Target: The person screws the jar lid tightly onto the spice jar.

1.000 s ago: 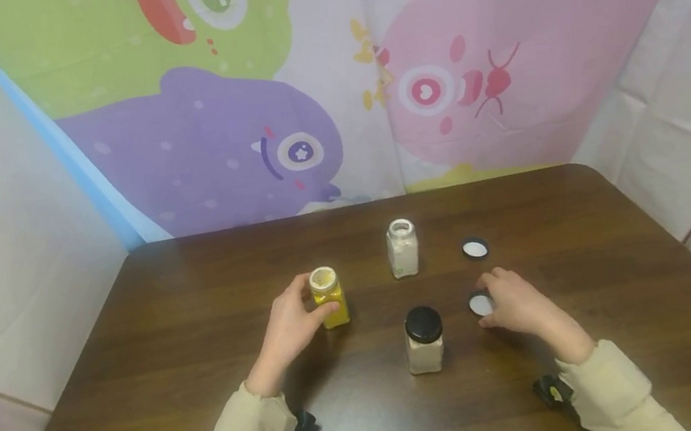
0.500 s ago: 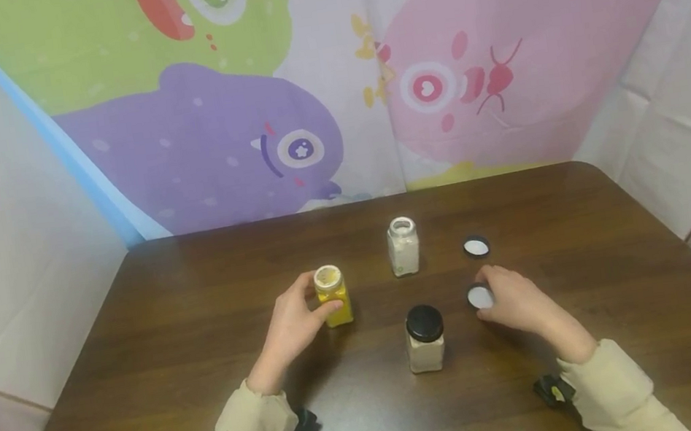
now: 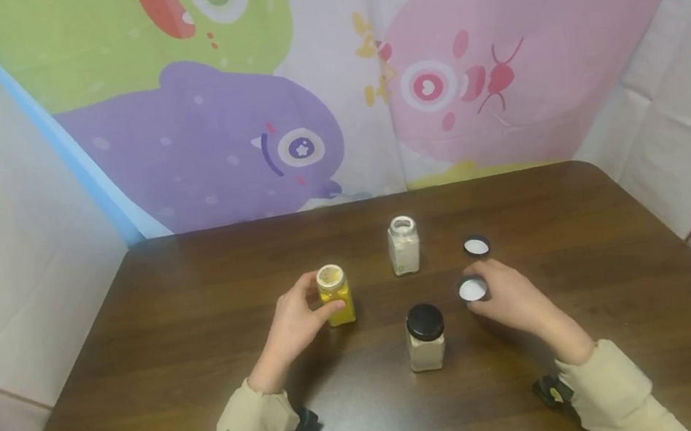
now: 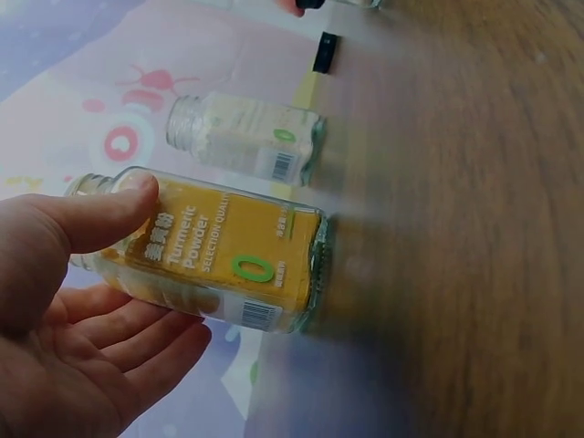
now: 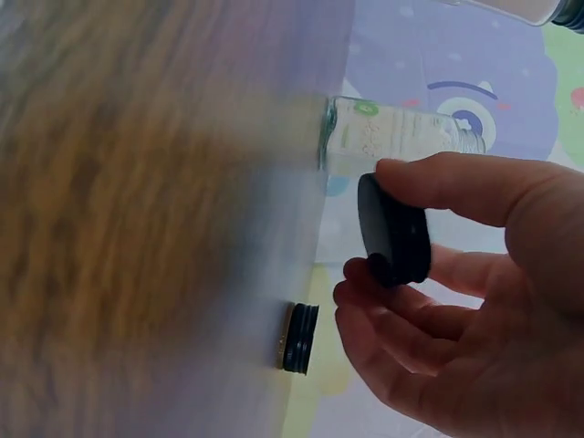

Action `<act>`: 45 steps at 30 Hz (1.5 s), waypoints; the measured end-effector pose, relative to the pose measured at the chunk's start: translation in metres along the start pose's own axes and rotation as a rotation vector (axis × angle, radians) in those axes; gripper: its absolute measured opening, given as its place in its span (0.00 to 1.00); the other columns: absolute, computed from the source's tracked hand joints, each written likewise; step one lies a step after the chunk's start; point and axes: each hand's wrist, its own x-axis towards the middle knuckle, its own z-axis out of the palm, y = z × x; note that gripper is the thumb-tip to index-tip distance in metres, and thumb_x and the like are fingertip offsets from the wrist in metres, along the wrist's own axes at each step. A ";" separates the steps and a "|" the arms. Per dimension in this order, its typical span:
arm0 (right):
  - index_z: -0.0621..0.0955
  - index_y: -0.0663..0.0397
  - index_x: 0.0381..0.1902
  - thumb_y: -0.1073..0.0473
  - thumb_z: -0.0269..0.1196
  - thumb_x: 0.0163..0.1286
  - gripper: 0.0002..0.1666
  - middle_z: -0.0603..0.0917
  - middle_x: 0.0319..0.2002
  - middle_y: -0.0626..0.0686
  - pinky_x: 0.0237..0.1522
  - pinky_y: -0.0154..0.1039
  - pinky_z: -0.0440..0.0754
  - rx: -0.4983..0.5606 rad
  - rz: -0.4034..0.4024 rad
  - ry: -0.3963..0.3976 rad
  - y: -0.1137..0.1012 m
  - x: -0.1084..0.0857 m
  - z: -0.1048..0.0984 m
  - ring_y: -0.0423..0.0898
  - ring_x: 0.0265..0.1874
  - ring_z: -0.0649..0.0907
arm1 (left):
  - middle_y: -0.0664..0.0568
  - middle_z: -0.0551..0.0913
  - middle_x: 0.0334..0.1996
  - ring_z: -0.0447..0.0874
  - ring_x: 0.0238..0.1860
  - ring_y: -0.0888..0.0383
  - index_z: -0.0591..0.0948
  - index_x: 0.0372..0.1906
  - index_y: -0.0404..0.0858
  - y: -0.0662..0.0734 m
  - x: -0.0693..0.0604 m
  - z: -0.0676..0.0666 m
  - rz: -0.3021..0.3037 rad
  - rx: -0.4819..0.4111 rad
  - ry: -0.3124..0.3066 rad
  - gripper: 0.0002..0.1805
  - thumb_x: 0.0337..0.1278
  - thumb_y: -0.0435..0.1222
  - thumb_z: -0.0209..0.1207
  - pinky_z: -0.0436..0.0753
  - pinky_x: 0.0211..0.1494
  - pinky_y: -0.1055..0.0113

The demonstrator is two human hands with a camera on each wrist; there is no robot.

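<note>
My left hand (image 3: 296, 319) grips a square glass jar of turmeric powder (image 4: 228, 242), thumb on one side and fingers on the other; its mouth is uncovered. Between the thumb and fingers of my right hand (image 3: 510, 293) is a black lid (image 5: 394, 230), its white inside facing up in the head view. The right wrist view shows that lid held off the table. A second black lid (image 3: 476, 246) lies white side up just beyond the right hand. An uncapped jar of white powder (image 3: 404, 246) stands farther back, between the hands.
A jar of pale powder with a black lid on (image 3: 425, 338) stands nearer the front, between the two hands. The brown wooden table (image 3: 193, 266) ends at a cartoon-printed cloth (image 3: 229, 143) behind.
The right hand has pinched the nearer lid and lifted it, shifting it slightly left and away from me. The left hand and turmeric jar have moved slightly right.
</note>
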 end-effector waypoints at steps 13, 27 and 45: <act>0.74 0.62 0.48 0.53 0.69 0.51 0.29 0.80 0.44 0.60 0.43 0.50 0.74 0.077 0.029 0.067 -0.014 0.008 -0.008 0.53 0.41 0.78 | 0.42 0.80 0.49 0.80 0.47 0.47 0.72 0.54 0.34 -0.002 0.001 0.000 0.005 0.005 -0.012 0.30 0.42 0.37 0.68 0.77 0.51 0.56; 0.74 0.59 0.55 0.52 0.66 0.54 0.32 0.80 0.44 0.57 0.46 0.50 0.73 0.057 -0.116 0.089 -0.036 0.023 -0.018 0.52 0.42 0.78 | 0.42 0.79 0.49 0.80 0.47 0.47 0.72 0.53 0.34 -0.004 0.003 0.001 -0.003 0.015 -0.015 0.30 0.42 0.38 0.68 0.77 0.51 0.55; 0.72 0.58 0.46 0.53 0.71 0.49 0.30 0.81 0.40 0.55 0.46 0.48 0.74 0.147 -0.116 0.113 -0.058 0.031 -0.024 0.51 0.42 0.79 | 0.43 0.79 0.49 0.79 0.48 0.47 0.73 0.53 0.35 -0.005 0.002 0.002 -0.006 0.004 -0.013 0.30 0.41 0.38 0.68 0.76 0.52 0.55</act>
